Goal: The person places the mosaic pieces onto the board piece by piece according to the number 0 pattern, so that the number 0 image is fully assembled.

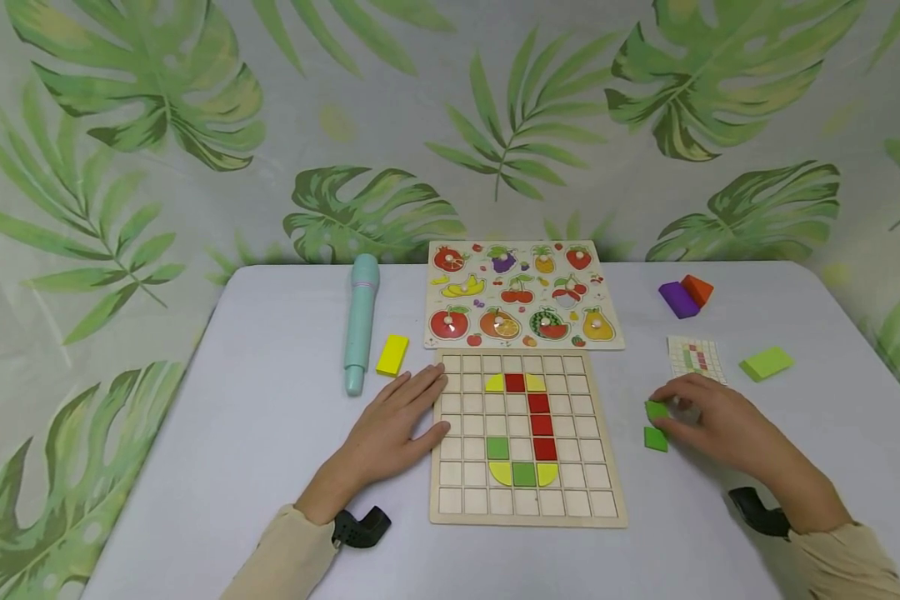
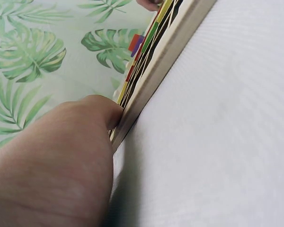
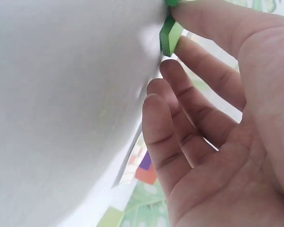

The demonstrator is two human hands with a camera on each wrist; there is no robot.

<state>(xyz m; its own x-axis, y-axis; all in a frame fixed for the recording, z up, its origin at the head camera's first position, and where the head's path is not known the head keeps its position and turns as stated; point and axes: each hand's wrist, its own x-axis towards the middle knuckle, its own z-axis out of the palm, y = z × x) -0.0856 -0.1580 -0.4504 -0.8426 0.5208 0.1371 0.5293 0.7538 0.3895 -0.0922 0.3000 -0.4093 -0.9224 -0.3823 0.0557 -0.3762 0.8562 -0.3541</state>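
My left hand (image 1: 392, 427) rests at the left edge of a wooden grid board (image 1: 453, 512), fingers fairly straight, fingertips and thumb on its frame. In the left wrist view, the thumb side of the hand (image 2: 87, 127) lies against the board's rim (image 2: 156, 71). On the board, several red squares (image 1: 542, 425), green squares (image 1: 523, 474) and yellow rounded pieces (image 1: 500, 473) form a ring-like figure. Right of the board, my right hand (image 1: 727, 425) pinches a small green tile (image 1: 656, 410) between thumb and index finger, close over the table. A second green tile (image 1: 656, 439) lies just below it.
Behind the grid board lies a fruit peg puzzle (image 1: 523, 293). A teal stick-shaped object (image 1: 360, 325) and a yellow block (image 1: 393, 355) lie left. At right are a printed pattern card (image 1: 708, 354), a light green block (image 1: 767, 363), a purple block (image 1: 678, 300) and an orange block (image 1: 698, 290).
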